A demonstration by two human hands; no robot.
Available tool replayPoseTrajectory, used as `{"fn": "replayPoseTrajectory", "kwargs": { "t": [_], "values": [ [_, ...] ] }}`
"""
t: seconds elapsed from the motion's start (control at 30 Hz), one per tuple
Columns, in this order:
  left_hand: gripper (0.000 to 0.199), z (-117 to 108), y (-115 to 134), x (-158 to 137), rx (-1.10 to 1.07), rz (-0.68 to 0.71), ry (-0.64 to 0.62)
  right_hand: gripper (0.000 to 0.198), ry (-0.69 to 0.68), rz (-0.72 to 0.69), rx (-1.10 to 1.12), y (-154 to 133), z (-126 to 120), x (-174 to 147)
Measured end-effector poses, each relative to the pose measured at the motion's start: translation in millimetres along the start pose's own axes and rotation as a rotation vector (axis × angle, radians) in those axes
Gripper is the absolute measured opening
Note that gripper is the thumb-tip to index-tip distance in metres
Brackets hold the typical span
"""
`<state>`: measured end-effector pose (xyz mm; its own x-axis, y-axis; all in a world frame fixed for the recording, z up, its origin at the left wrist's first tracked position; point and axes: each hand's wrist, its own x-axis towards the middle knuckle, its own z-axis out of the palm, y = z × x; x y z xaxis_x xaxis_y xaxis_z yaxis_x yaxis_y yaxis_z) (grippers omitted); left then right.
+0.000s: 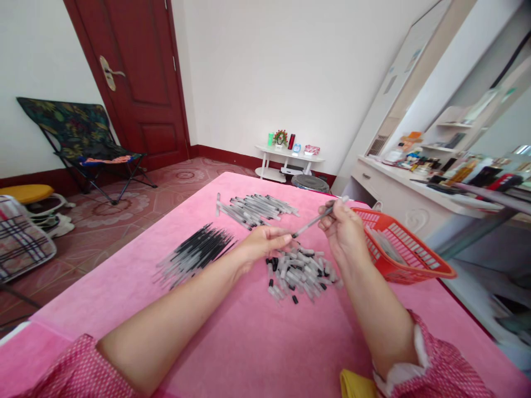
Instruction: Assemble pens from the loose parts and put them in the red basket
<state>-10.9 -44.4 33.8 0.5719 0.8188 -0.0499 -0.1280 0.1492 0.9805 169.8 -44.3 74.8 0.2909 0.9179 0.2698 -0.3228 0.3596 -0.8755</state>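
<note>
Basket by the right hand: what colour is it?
The basket is orange-red; the head view shows it best.

A dark red door (135, 77) adjoins white walls (290, 66).

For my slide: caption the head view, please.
Left hand and right hand hold a pen near a pile of caps.

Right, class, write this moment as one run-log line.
left hand: at lower end of pen | right hand: gripping pen's upper part | below hands: pile of caps | beside right forearm: basket
</note>
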Motion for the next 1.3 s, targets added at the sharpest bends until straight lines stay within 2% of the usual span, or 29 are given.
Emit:
{"fn": "replayPoseTrajectory", "kwargs": {
  "t": [0.1, 0.23, 0.3, 0.47, 0.57, 0.67, 0.77, 0.9, 1.0, 1.1, 1.2, 1.23, 1.3],
  "values": [
    [0.040, 6, -3, 1, 0.016, 0.036, 0.046, 0.029, 0.024, -0.045, -0.020, 1, 0, -1],
    [0.031, 12, -9, 4, -0.009, 0.129, 0.210, 0.028, 0.021, -0.087, -0.043, 6, 9, -9],
    [0.029, 13, -11, 5, -0.007, 0.192, 0.250, 0.027, 0.016, -0.102, -0.038, 8, 13, -12],
    [0.032, 14, -15, 3, -0.039, 0.288, 0.169, 0.028, 0.006, -0.152, -0.092, 7, 18, -17],
    [0.035, 13, -17, 3, -0.100, 0.237, 0.077, 0.028, -0.012, -0.162, -0.095, 5, 19, -18],
    [0.039, 10, -19, 5, -0.285, 0.094, -0.015, 0.027, -0.032, -0.158, -0.065, 7, 19, -18],
    [0.043, 10, -21, 6, -0.353, -0.023, -0.036, 0.025, -0.025, -0.164, -0.038, 10, 19, -18],
    [0.039, 14, -19, 4, -0.146, 0.134, 0.116, 0.026, 0.031, -0.171, -0.043, 11, 18, -17],
    [0.037, 15, -19, 2, -0.091, 0.215, 0.154, 0.027, 0.027, -0.160, -0.042, 11, 19, -18],
    [0.038, 12, -20, 3, -0.197, 0.158, 0.103, 0.025, -0.023, -0.174, -0.063, 10, 21, -20],
    [0.044, 10, -22, 6, -0.347, 0.002, 0.016, 0.023, -0.071, -0.197, -0.093, 11, 22, -22],
    [0.046, 10, -22, 6, -0.352, -0.025, 0.018, 0.022, -0.074, -0.201, -0.094, 12, 22, -22],
    [0.045, 11, -23, 6, -0.269, 0.016, 0.076, 0.021, -0.058, -0.205, -0.078, 12, 21, -21]
  ]
}}
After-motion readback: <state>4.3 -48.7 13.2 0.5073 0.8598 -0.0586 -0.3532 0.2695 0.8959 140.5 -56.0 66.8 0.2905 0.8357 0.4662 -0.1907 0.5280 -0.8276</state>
